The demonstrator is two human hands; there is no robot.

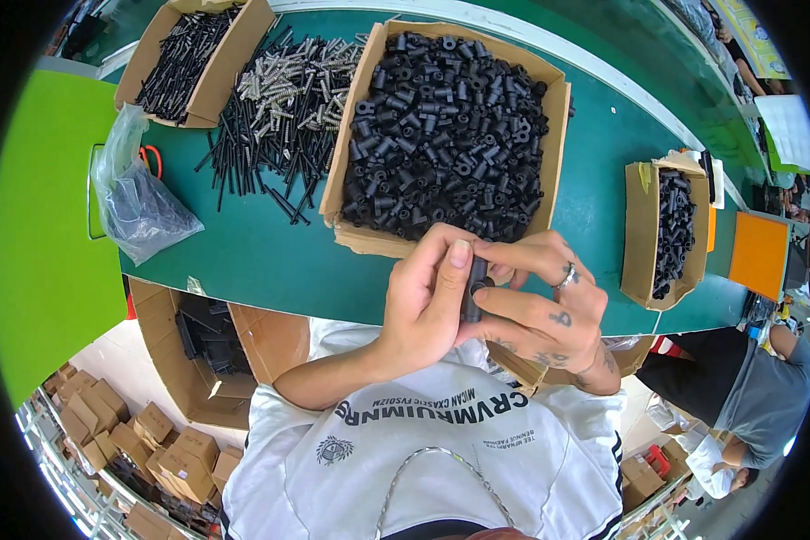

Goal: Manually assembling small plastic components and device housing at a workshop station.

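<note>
Just in front of the large open box, my two hands meet around a small black plastic fitting, tube-shaped and held lengthwise. My left hand grips it with the thumb laid along its side. The fingers of my right hand, one wearing a ring, are closed on it from the other side. The cardboard box behind them is heaped with similar black fittings. To its left lies a loose pile of long black screws with silvery threaded ends.
Another cardboard box of black rods is at the far left, near a clear plastic bag and red-handled scissors. A smaller box of black parts stands at right. Below the green table sits an open carton; a person is at right.
</note>
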